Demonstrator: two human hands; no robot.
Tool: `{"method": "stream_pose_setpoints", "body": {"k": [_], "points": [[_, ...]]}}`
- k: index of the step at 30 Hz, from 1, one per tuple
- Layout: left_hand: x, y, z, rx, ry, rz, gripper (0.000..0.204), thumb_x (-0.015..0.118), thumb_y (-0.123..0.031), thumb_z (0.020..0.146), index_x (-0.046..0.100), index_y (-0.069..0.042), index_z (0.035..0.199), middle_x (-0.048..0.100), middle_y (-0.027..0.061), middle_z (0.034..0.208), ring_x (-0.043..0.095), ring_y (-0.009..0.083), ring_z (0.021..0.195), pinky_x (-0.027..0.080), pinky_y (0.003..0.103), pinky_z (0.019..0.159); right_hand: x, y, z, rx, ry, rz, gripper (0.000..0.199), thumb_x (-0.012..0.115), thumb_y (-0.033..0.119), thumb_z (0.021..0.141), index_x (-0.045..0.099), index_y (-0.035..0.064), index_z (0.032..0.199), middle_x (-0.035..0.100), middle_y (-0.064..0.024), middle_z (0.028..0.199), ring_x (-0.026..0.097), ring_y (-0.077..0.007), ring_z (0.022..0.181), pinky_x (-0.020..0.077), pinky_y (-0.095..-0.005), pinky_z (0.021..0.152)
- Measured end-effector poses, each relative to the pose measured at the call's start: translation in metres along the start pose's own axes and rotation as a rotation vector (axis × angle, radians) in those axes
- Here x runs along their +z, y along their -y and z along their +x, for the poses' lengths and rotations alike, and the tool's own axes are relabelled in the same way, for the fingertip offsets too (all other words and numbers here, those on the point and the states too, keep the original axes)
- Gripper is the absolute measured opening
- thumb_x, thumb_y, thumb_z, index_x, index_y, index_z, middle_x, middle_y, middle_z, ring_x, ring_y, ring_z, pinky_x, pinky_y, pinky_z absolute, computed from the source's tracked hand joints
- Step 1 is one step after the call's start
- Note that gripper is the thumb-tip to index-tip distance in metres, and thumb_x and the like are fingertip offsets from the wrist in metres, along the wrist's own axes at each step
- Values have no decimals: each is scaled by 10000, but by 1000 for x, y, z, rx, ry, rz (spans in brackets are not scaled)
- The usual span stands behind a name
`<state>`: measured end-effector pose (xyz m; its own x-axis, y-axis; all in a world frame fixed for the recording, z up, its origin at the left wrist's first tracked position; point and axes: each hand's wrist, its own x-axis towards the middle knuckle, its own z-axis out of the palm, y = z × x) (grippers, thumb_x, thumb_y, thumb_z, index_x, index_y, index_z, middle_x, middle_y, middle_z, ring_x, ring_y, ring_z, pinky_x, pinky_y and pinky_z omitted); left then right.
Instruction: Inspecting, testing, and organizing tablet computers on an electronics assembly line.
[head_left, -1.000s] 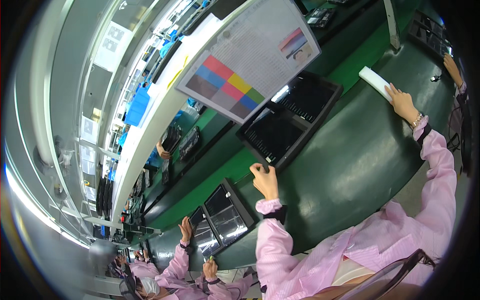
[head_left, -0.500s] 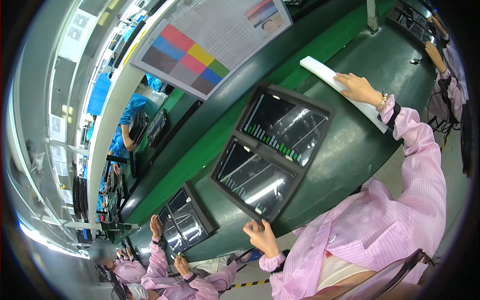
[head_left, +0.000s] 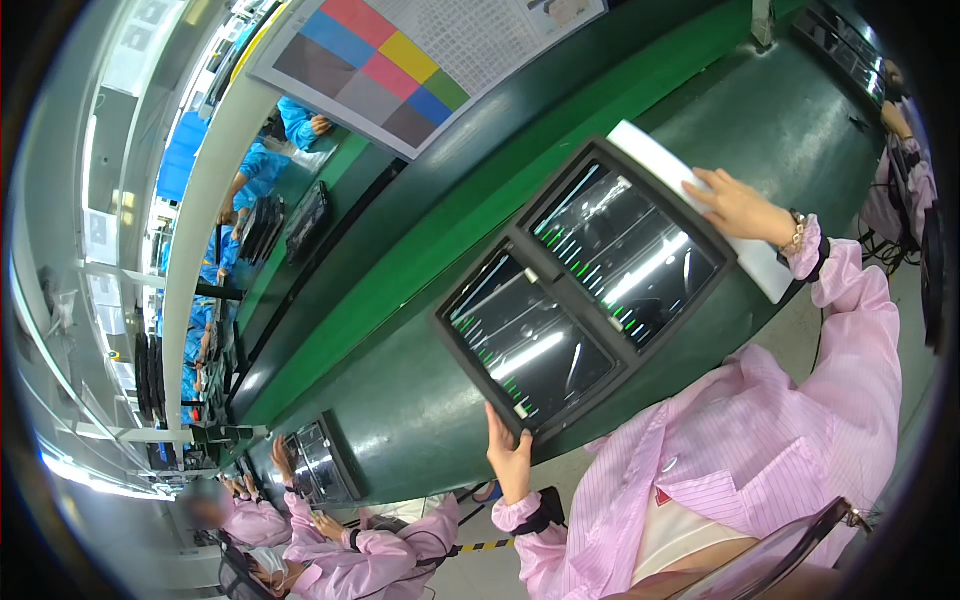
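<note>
A dark tray [head_left: 573,292] lies on the green bench in front of me, holding two glossy black panels [head_left: 632,262] with small green and white marks. At its near-left corner, my left hand [head_left: 511,462] touches the frame, its fingers stretched along the side and thumb apart. My right hand [head_left: 745,208] grips a long white strip [head_left: 765,268] that looks like foam, its fingers over the strip's upper face. The strip lies along the tray's right side; the tray's rim hides part of its edge.
Another tray with panels [head_left: 322,460] lies further left before a co-worker [head_left: 390,535]. More panels [head_left: 840,50] lie at the far right, near another person's hand [head_left: 895,120]. A sheet with coloured squares [head_left: 400,75] hangs over the bench's far side, beside a pale post [head_left: 200,230].
The tray has turned and shifted right, up to the white strip. My left hand's curled fingers have straightened against its corner. My right hand and the strip have shifted slightly right.
</note>
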<state>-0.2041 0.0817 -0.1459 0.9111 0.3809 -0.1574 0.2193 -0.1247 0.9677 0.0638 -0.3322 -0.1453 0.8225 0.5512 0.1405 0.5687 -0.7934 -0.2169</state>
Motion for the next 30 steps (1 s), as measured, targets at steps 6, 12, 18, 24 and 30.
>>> {"method": "stream_pose_setpoints", "body": {"k": [6, 12, 18, 24, 30], "points": [[31, -13, 47, 61, 173, 126, 715, 559, 97, 795, 233, -13, 1421, 334, 180, 1423, 377, 232, 1283, 345, 325, 1031, -21, -35, -5, 160, 76, -143, 521, 602, 88, 790, 456, 62, 1289, 374, -215, 1348, 439, -355, 1146, 447, -428, 863], [37, -57, 104, 506, 77, 706, 483, 579, -69, 840, 413, 21, 1284, 472, 157, 1313, 457, 315, 1197, 357, 401, 989, -29, 1, 13, 10, -176, -65, 527, 625, 34, 755, 442, -5, 1248, 398, -201, 1337, 421, -342, 1191, 366, -404, 945], [53, -65, 139, 657, 156, 1065, 382, 540, -80, 853, 453, 10, 1214, 488, 95, 1307, 421, 289, 1230, 301, 431, 1008, -33, 41, 30, -84, -49, 22, 502, 590, 66, 786, 440, -12, 1259, 437, -178, 1317, 391, -294, 1251, 304, -407, 1031], [56, -62, 142, 645, 160, 1111, 324, 540, -98, 863, 478, -1, 1166, 502, 86, 1299, 417, 283, 1247, 280, 452, 1023, -31, 52, 41, -149, -13, 105, 485, 483, -2, 794, 412, -41, 1272, 477, -181, 1281, 423, -276, 1237, 280, -454, 1054], [54, -67, 127, 567, 142, 1007, 354, 528, -121, 881, 452, 11, 1201, 444, 116, 1361, 367, 294, 1287, 256, 449, 1043, -16, 54, 57, -204, -52, 119, 496, 455, -23, 806, 356, -98, 1285, 492, -187, 1274, 454, -252, 1214, 268, -480, 1065]]}}
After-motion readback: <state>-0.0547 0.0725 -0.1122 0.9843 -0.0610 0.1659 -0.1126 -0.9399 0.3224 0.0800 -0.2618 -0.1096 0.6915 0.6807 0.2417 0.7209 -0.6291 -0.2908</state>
